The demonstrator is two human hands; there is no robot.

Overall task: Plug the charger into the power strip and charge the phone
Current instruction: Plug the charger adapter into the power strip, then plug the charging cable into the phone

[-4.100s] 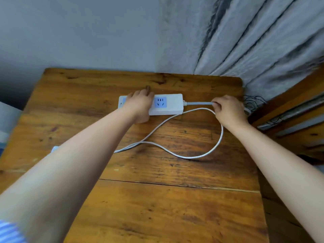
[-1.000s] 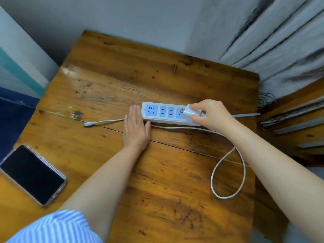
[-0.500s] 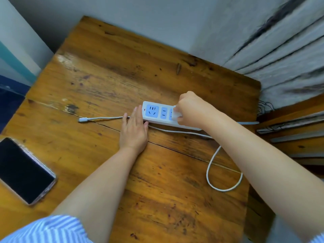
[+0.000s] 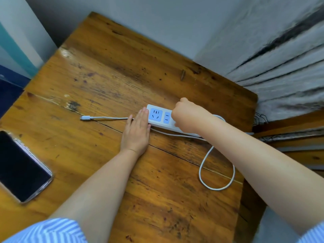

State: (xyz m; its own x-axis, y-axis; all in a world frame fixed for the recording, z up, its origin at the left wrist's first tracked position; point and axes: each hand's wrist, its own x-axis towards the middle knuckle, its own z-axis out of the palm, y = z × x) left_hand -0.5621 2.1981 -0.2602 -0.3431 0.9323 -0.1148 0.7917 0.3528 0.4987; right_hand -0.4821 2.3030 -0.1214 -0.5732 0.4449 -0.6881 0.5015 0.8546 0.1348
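Observation:
A white power strip (image 4: 158, 115) with blue sockets lies across the middle of the wooden table (image 4: 105, 81). My right hand (image 4: 185, 114) is curled into a fist on top of the strip, closed on the white charger plug, which it hides. My left hand (image 4: 137, 132) lies flat on the table, fingers together, its tips against the strip's left end. The white charging cable (image 4: 217, 187) loops on the table to the right, and its free connector (image 4: 85, 118) lies left of my left hand. A dark-screened phone (image 4: 19, 167) lies face up near the table's left edge.
The strip's grey cord (image 4: 249, 133) runs off the table's right edge toward wooden furniture (image 4: 298, 134). A grey curtain (image 4: 280, 58) hangs at the back right, with a wall behind the table. My striped sleeves show at the bottom corners.
My right hand has carried the charger plug from the cord end onto the strip and now presses down as a fist. My left hand stays flat beside the strip.

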